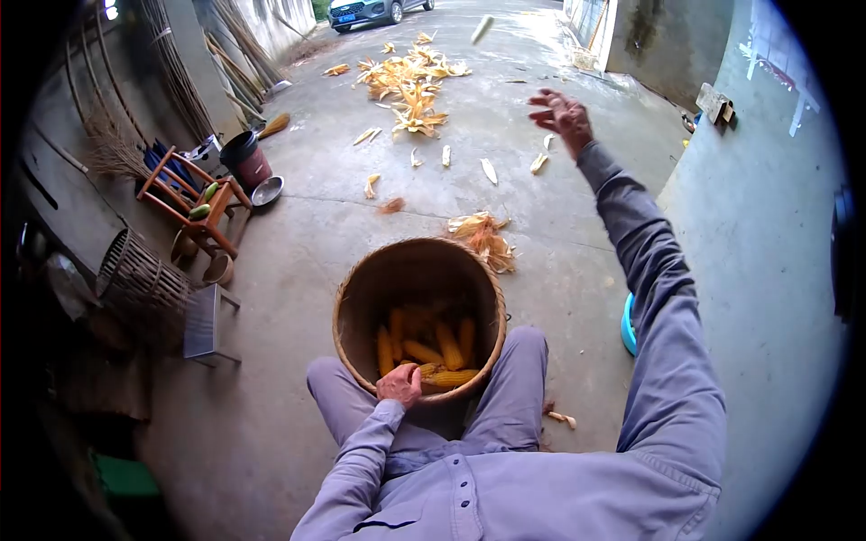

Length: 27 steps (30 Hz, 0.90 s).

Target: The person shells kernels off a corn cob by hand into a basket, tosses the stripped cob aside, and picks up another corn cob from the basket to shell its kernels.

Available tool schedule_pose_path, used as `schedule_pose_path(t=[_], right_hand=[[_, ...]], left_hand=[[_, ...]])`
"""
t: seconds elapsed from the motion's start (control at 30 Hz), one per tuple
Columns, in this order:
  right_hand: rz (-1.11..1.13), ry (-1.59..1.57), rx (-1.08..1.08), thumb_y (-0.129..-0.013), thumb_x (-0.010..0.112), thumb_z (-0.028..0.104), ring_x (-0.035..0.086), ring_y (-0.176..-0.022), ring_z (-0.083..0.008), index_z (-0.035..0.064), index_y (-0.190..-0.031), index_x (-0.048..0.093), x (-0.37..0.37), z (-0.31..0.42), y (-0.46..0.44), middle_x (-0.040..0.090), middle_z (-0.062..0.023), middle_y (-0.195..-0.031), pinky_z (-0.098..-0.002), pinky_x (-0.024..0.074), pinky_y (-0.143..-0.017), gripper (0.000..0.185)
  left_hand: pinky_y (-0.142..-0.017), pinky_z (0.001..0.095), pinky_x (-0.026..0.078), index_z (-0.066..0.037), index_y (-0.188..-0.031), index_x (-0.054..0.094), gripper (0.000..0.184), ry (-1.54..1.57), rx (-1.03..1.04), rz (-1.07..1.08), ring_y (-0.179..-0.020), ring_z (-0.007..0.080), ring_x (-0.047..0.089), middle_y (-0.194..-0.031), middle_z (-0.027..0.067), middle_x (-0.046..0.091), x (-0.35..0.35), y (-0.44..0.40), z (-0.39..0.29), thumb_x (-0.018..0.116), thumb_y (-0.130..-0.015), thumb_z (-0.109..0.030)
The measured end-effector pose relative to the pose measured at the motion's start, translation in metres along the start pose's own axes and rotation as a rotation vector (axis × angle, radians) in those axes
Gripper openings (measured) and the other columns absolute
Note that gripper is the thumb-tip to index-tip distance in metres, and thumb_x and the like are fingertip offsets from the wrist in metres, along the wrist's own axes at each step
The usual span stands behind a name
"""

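Observation:
Between my knees stands a deep woven basket (337, 316) with several husked ears of corn (448, 345) lying in its bottom. My left hand (400, 385) is at the near rim, its fingers curled around the end of an ear of corn (442, 377). My right hand (561, 117) is stretched out ahead to the right, fingers apart, holding nothing. Beyond it a pale, blurred elongated piece (483, 29) hangs in the air; its kind is unclear. A clump of husks and silk (483, 239) lies just past the basket.
A pile of corn husks (410, 86) spreads over the concrete floor ahead, with loose pieces nearer. On the left are a wooden chair (212, 216), a dark bucket (245, 160), a metal bowl (268, 191) and a small stool (206, 323). A blue basin (628, 325) sits right. A car (365, 11) is at the back.

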State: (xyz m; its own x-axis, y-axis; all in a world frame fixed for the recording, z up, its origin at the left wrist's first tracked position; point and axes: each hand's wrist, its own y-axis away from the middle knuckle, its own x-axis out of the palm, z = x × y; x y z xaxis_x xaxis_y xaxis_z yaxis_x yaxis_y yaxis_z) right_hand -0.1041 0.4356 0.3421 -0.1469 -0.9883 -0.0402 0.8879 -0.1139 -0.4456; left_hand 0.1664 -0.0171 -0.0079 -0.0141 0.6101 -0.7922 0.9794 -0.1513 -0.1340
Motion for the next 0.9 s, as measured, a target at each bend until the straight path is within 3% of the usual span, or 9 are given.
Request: schedule_pose_path(t=[0.13,0.17,0.2,0.33,0.43,0.5,0.67,0.77,0.9], right_hand=[[0.098,-0.038,0.138,-0.101,0.045,0.026,0.067,-0.075,-0.0176,0.0005,-0.119,0.058,0.078,-0.099,0.099,0.068,-0.013,-0.097,-0.0304,0.0571,-0.069,0.033],[0.18,0.249,0.218,-0.098,0.049,0.022,0.067,-0.079,-0.0218,0.0011,-0.118,0.058,0.096,-0.119,0.14,0.067,-0.0149,-0.096,-0.0324,0.056,-0.072,0.03],[0.191,0.599,-0.102,-0.093,0.057,0.025,0.066,-0.088,-0.0301,0.0,-0.117,0.058,0.107,-0.162,0.18,0.066,-0.0194,-0.099,-0.0372,0.0535,-0.081,0.034],[0.081,0.849,0.285,-0.085,0.066,0.04,0.048,-0.12,-0.04,-0.004,-0.133,0.045,0.144,-0.223,0.291,0.051,-0.0252,-0.128,-0.0459,0.0366,-0.104,0.068],[0.042,0.999,0.14,-0.085,0.064,0.036,0.038,-0.128,-0.0427,-0.0068,-0.144,0.025,0.155,-0.241,0.296,0.039,-0.0247,-0.14,-0.0485,0.0295,-0.11,0.082],[-0.018,1.12,0.062,-0.086,0.061,0.029,0.037,-0.128,-0.044,-0.0035,-0.144,0.027,0.149,-0.245,0.281,0.039,-0.0266,-0.139,-0.0489,0.0304,-0.109,0.074],[0.019,0.847,0.862,-0.086,0.061,0.023,0.059,-0.109,-0.0408,-0.0035,-0.123,0.052,0.117,-0.31,0.29,0.061,-0.0253,-0.115,-0.0445,0.0467,-0.094,0.047],[-0.014,0.974,0.74,-0.087,0.058,0.022,0.064,-0.095,-0.0422,-0.0027,-0.103,0.062,0.118,-0.315,0.289,0.066,-0.0276,-0.098,-0.0459,0.0511,-0.084,0.03],[-0.033,1.046,0.751,-0.088,0.056,0.024,0.064,-0.092,-0.0437,0.0006,-0.096,0.065,0.123,-0.303,0.294,0.066,-0.0269,-0.094,-0.0467,0.0512,-0.081,0.027]], left_hand=[[-0.083,0.0387,0.052,-0.013,-0.101,0.071,0.025,-0.022,-0.04,0.104,-0.092,0.0288,0.067,-0.1,0.009,0.07,0.003,0.002,0.001,0.06,-0.087,-0.03],[-0.083,0.039,0.052,-0.013,-0.101,0.071,0.025,-0.047,-0.051,0.145,-0.093,0.0289,0.067,-0.1,0.0092,0.07,0.003,0.003,0.003,0.06,-0.087,-0.031],[-0.084,0.0394,0.052,-0.014,-0.101,0.071,0.025,-0.073,-0.059,0.185,-0.093,0.0289,0.067,-0.1,0.0093,0.07,0.002,0.0,0.004,0.059,-0.087,-0.031],[-0.084,0.0387,0.052,-0.011,-0.108,0.069,0.03,-0.021,-0.055,0.565,-0.094,0.0293,0.067,-0.098,0.0131,0.07,-0.002,-0.018,0.012,0.056,-0.089,-0.03],[-0.071,0.04,0.053,-0.004,-0.099,0.07,0.027,0.181,0.167,0.693,-0.081,0.0266,0.068,-0.088,0.0187,0.069,0.048,-0.052,0.06,0.061,-0.087,-0.027],[-0.068,0.0423,0.052,-0.002,-0.096,0.069,0.024,0.008,0.238,0.744,-0.078,0.0328,0.067,-0.088,0.0227,0.068,0.064,-0.081,0.069,0.06,-0.085,-0.022],[-0.079,0.0386,0.054,0.003,-0.104,0.068,0.03,0.176,-0.037,0.696,-0.091,0.03,0.069,-0.1,0.0215,0.07,0.145,-0.122,0.137,0.06,-0.081,-0.015],[-0.092,0.042,0.049,0.003,-0.103,0.068,0.031,0.07,-0.334,0.806,-0.108,0.0386,0.062,-0.109,0.0235,0.066,0.219,-0.12,0.201,0.06,-0.08,-0.016],[-0.091,0.0452,0.049,0.002,-0.104,0.068,0.033,-0.18,-0.242,0.922,-0.11,0.0409,0.06,-0.116,0.0257,0.063,0.187,-0.123,0.144,0.063,-0.077,-0.017]])
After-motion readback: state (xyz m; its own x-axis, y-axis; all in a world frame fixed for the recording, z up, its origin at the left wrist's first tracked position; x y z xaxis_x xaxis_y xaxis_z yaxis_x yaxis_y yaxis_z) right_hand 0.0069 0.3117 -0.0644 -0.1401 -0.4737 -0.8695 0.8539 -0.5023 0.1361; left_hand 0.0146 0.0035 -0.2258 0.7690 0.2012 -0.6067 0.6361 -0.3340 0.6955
